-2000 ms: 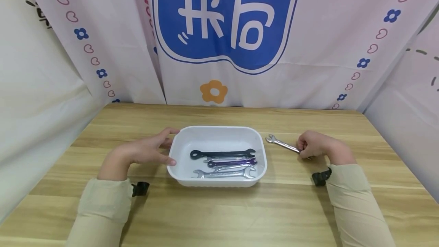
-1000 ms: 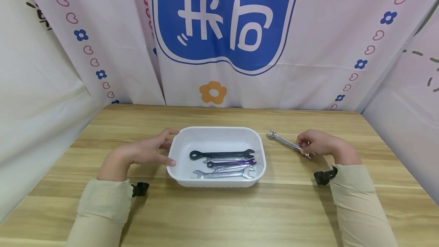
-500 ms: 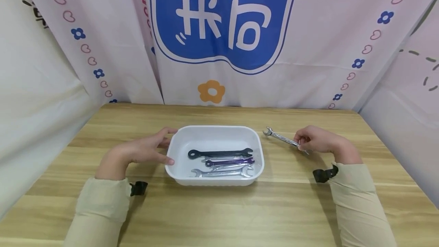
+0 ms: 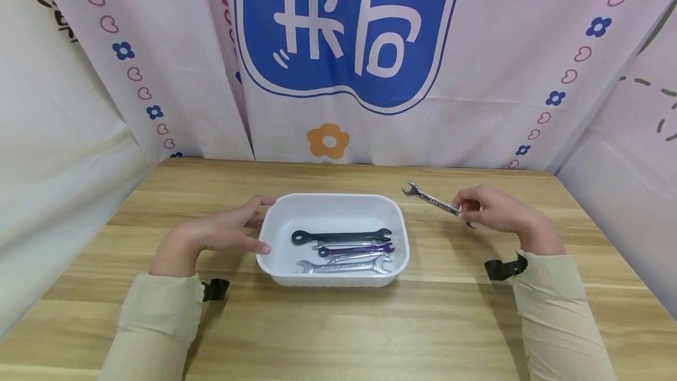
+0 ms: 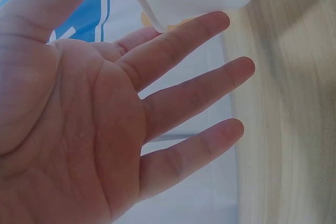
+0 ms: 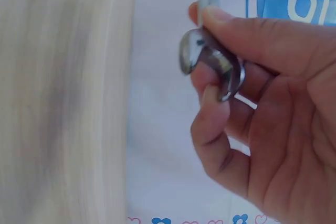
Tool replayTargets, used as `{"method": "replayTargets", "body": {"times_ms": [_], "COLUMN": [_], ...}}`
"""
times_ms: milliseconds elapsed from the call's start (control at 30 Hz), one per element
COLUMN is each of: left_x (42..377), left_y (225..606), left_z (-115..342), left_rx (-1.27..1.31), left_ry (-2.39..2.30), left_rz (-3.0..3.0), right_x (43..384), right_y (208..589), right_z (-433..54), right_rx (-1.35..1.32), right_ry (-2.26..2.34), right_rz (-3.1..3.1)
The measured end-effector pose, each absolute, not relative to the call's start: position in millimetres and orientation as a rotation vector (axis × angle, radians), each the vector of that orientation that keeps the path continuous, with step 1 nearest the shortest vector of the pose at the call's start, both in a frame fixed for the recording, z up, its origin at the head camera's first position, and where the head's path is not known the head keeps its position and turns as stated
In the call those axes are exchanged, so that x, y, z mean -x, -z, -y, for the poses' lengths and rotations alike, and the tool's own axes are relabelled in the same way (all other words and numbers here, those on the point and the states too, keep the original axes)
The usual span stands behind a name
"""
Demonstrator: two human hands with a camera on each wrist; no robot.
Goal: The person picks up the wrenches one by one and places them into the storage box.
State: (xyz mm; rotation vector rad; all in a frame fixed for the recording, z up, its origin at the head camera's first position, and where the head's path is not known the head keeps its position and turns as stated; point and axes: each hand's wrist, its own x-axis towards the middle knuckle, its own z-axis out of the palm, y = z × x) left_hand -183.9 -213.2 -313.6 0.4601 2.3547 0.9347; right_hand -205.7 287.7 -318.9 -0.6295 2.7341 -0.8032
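Observation:
My right hand (image 4: 494, 210) pinches a silver open-end wrench (image 4: 432, 199) near one end, between thumb and fingers. It is raised off the table, its far end pointing up and left towards the white plastic tub (image 4: 338, 281). The right wrist view shows the wrench's near head (image 6: 191, 52) by the curled fingers. My left hand (image 4: 219, 231) is at the tub's left end, thumb over the rim and the other fingers spread and fairly straight along the outside. Inside the tub lie a black wrench (image 4: 344, 237), a purple wrench (image 4: 357, 250) and several silver wrenches (image 4: 346, 266).
The tub stands on a wood-grain table (image 4: 338, 334). Behind it hangs a white cloth backdrop (image 4: 476, 128) with a blue emblem, and more cloth closes in both sides. Black wrist camera mounts (image 4: 215, 290) sit at the cuffs.
The right hand has lifted the silver wrench off the table, up and slightly left. My left hand and the tub have stayed in place.

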Motion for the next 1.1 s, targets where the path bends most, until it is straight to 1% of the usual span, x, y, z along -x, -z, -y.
{"method": "replayTargets", "body": {"times_ms": [500,867,1100], "left_x": [185,186,185], "left_y": [315,312,313], "left_z": [214,214,214], "left_rx": [-0.464,-0.461,-0.453], "left_ry": [-0.943,-0.921,-0.932], "left_rz": [-2.361,-2.364,-2.36], "right_x": [201,194,193], "right_y": [308,300,302], "right_z": [-278,-253,-237], "right_rx": [0.724,0.821,0.939], "right_ry": [0.893,0.889,0.924], "right_rz": [-2.79,-2.763,-2.708]}}
